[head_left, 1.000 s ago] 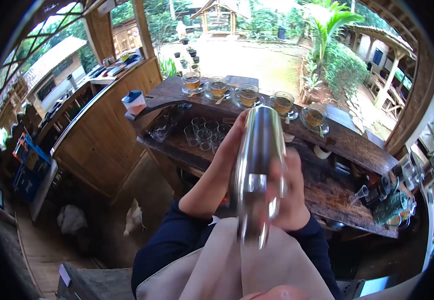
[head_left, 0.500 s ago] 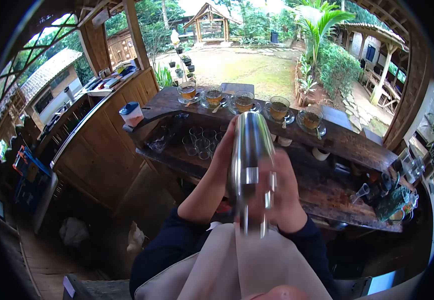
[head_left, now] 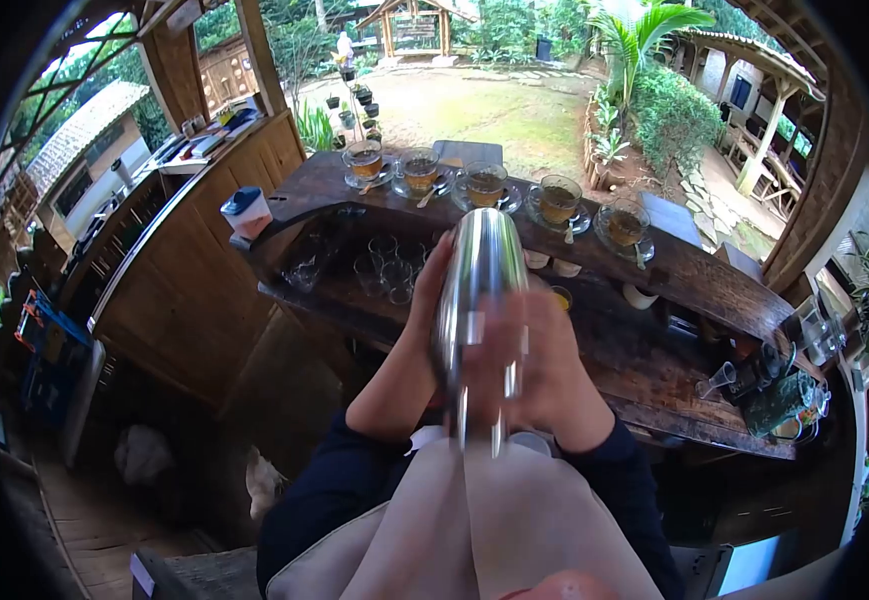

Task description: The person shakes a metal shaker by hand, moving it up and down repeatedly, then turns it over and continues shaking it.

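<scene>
A shiny metal cocktail shaker [head_left: 482,262] is held up in front of my chest, its broad end pointing away from me. My left hand [head_left: 431,285] grips it along the left side; most of those fingers are hidden behind the metal. My right hand [head_left: 544,345] wraps round the right side and lower part, smeared by motion. Just beyond the shaker, several glass cups of amber drink stand on saucers with spoons, among them one cup [head_left: 485,186] in the middle and another cup [head_left: 559,200] to its right.
The dark wooden counter [head_left: 644,395] spans in front of me. Several upturned drinking glasses [head_left: 397,275] stand on its lower level at left. A lidded plastic container [head_left: 246,212] sits at the left end. Glassware, including a small glass [head_left: 719,381], crowds the right end.
The shaker and both hands have shifted slightly left and up in view, still gripped the same way. My view has also shifted a little. The cups stay on the counter.
</scene>
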Demonstrator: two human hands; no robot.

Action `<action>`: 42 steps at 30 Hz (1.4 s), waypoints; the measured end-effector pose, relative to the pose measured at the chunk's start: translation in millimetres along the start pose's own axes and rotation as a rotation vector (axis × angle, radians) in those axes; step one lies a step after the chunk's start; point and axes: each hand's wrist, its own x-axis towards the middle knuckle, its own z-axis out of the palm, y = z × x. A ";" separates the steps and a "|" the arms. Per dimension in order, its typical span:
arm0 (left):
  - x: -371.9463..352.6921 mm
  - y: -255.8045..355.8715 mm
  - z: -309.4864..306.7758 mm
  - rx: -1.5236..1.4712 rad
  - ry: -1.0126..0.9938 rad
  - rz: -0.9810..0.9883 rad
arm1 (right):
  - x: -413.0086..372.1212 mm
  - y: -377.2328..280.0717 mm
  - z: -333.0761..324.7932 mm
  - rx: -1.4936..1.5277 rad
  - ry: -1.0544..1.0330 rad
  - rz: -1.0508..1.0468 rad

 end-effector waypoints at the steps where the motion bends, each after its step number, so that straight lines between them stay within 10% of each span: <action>1: 11.7 4.8 8.4 0.065 0.303 -0.085 | -26.8 32.4 16.9 0.134 -0.020 0.193; 2: 15.3 -6.4 -21.6 -0.025 0.217 0.229 | -15.3 41.0 29.1 0.128 0.103 0.405; 4: 22.2 -9.2 -7.2 -0.090 0.267 0.125 | -9.2 36.9 24.8 0.185 0.216 0.750; 6: 17.9 5.5 6.6 -0.133 -0.107 -0.123 | 11.8 13.0 -2.6 0.027 -0.003 0.393; 7: 23.0 9.7 24.8 0.108 0.091 -0.172 | 23.7 -9.6 -13.0 -0.027 -0.042 0.189; 11: 52.9 -13.1 49.1 0.132 -0.694 0.176 | 20.5 -20.5 0.4 -0.151 0.232 -0.496; 12: 67.0 -7.3 44.3 0.110 -0.717 0.140 | 10.5 -13.3 -6.7 -0.199 0.144 -0.326; 14: 89.8 4.3 34.0 0.279 -0.034 -0.234 | -2.5 15.7 -23.9 -0.361 -0.019 0.027; 18: 137.1 -19.4 16.4 -0.030 -0.051 -0.299 | -1.9 61.0 -33.5 -0.260 0.325 0.691; 20: 133.7 -14.3 33.7 -0.342 -0.346 -0.543 | 26.7 41.9 -47.4 -0.450 0.223 0.428; 22: 128.7 -12.3 63.5 -0.005 -0.214 -0.517 | 51.9 -0.7 -54.0 -0.571 -0.076 0.237; 25: 110.0 -25.1 87.7 0.007 -0.662 -0.216 | 40.3 23.1 -44.7 -0.642 0.089 -0.206; 27: 143.9 -33.8 88.9 0.075 -0.499 -0.378 | 35.0 33.9 -39.7 -0.656 0.240 -0.670; 28: 166.2 -38.4 86.9 0.158 -0.316 -0.515 | 26.5 7.4 -45.6 -0.847 0.214 -0.135; 30: 210.6 -51.7 69.5 -0.253 -0.701 -0.814 | 15.0 42.3 -89.9 -0.819 0.033 0.146; 31: 208.5 -60.3 72.0 -0.087 -0.387 -0.720 | 16.4 51.7 -90.7 -0.704 0.228 0.515; 34: 207.1 -68.4 81.2 0.106 -0.055 -0.732 | 35.7 33.8 -105.3 -0.644 0.451 0.566; 39: 172.6 -55.2 116.4 -0.112 -0.749 -0.725 | 82.1 -28.6 -70.4 -0.943 -0.157 -0.197; 40: 163.2 -58.6 133.7 -0.096 -1.176 -0.280 | 80.6 -26.2 -67.6 -0.934 -0.222 -0.417; 42: 183.8 -70.9 147.1 -0.032 -1.180 -0.373 | 78.3 -29.1 -89.6 -1.024 -0.400 -0.325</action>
